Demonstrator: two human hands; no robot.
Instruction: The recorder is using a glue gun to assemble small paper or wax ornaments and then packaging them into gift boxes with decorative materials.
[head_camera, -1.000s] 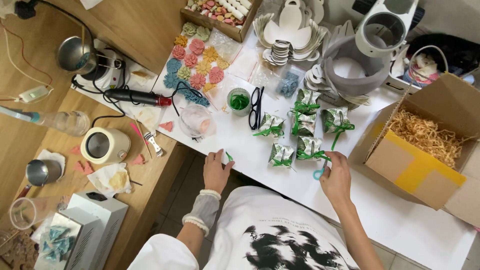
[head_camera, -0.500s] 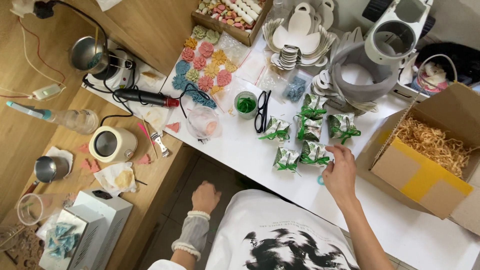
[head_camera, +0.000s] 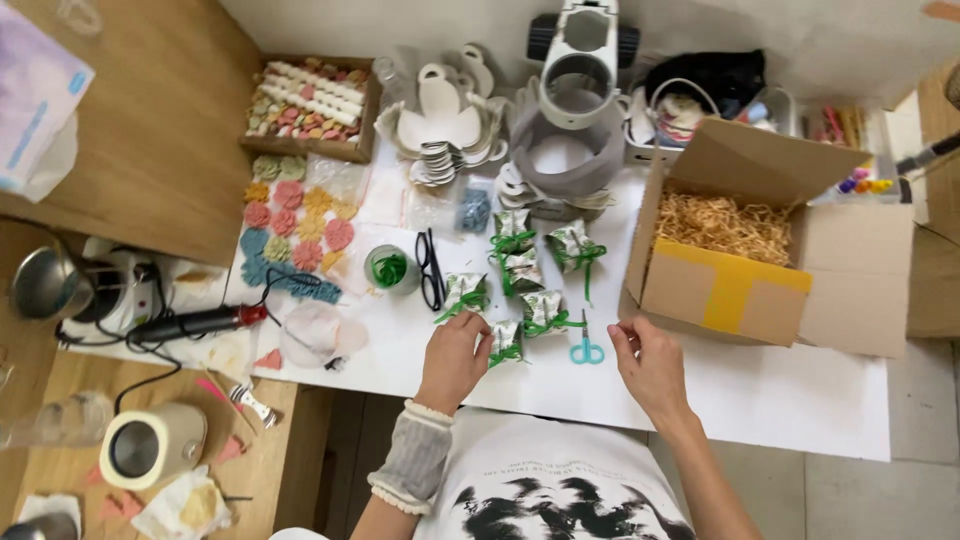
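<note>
Several small wrapped packets tied with green ribbon (head_camera: 524, 270) lie in a cluster on the white table (head_camera: 760, 390). My left hand (head_camera: 455, 355), with a grey knit cuff at the wrist, rests by the nearest packet (head_camera: 506, 345) and touches it with its fingertips. My right hand (head_camera: 650, 365) hovers over the table with fingers apart, holding nothing, just right of the small teal-handled scissors (head_camera: 586, 348). An open cardboard box (head_camera: 760, 265) filled with shredded paper stands right of the packets.
Black glasses (head_camera: 430, 270) and a small green cup of ribbon (head_camera: 388, 268) lie left of the packets. Coloured flower-shaped pieces (head_camera: 295, 225), a wooden box of them (head_camera: 305, 105), white moulds (head_camera: 445, 125), a grey round device (head_camera: 565, 130), a wax pot (head_camera: 150, 445) and a heating tool (head_camera: 195, 322) surround.
The view shifted right. My left hand came up from below the table edge to the nearest packet. My right hand let go near the scissors and moved right of them.
</note>
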